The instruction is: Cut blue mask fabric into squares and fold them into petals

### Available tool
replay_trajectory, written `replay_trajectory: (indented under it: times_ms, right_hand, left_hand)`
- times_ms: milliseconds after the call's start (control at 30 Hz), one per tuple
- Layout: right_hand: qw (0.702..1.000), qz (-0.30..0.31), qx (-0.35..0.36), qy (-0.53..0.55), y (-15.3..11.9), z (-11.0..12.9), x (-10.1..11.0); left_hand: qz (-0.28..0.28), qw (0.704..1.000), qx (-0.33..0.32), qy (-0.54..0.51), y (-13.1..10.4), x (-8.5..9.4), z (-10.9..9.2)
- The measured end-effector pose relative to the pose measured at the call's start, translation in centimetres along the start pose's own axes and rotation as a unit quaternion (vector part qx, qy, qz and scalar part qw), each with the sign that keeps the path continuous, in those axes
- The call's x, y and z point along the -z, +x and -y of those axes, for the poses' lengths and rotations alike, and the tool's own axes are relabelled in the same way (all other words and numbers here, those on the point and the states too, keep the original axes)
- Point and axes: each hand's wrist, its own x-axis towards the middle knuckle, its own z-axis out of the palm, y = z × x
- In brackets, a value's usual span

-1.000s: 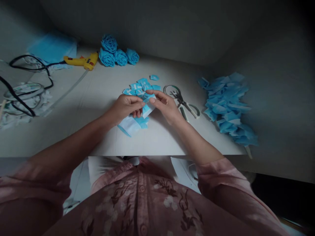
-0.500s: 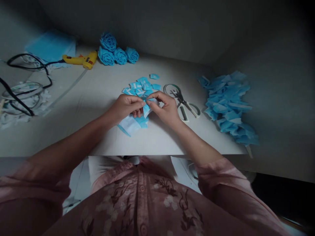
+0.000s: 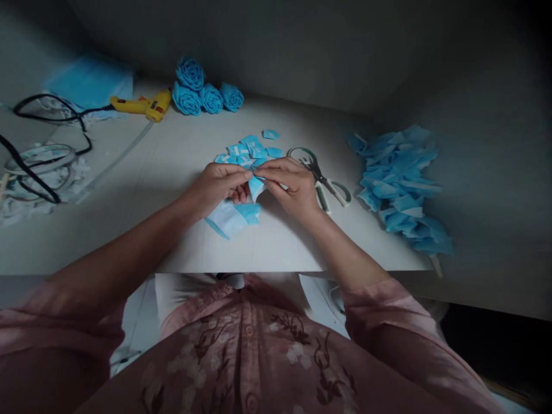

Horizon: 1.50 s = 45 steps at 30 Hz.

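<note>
left hand (image 3: 218, 185) pinching blue fabric piece (image 3: 257, 186) | right hand (image 3: 290, 183) pinching same piece | scissors (image 3: 321, 179) just beside right hand

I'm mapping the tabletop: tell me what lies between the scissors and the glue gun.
In the head view, small cut blue pieces lie between the scissors and the yellow glue gun; otherwise bare table.

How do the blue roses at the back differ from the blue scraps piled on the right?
The blue roses are rolled into rounded blooms, four clustered beside the yellow glue gun; the pile of blue scraps is flat, loose, angular pieces. The roses make a compact group; the pile sprawls wider. Both share the same blue.
</note>
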Motion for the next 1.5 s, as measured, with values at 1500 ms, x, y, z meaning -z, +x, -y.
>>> replay_trajectory:
  times_ms: [1500]
  right_hand:
    - [0.837, 0.046, -0.415, 0.354, 0.9, 1.3, -0.3]
  left_hand:
    - [-0.057, 0.991, -0.076, 0.098, -0.1, -0.2, 0.2]
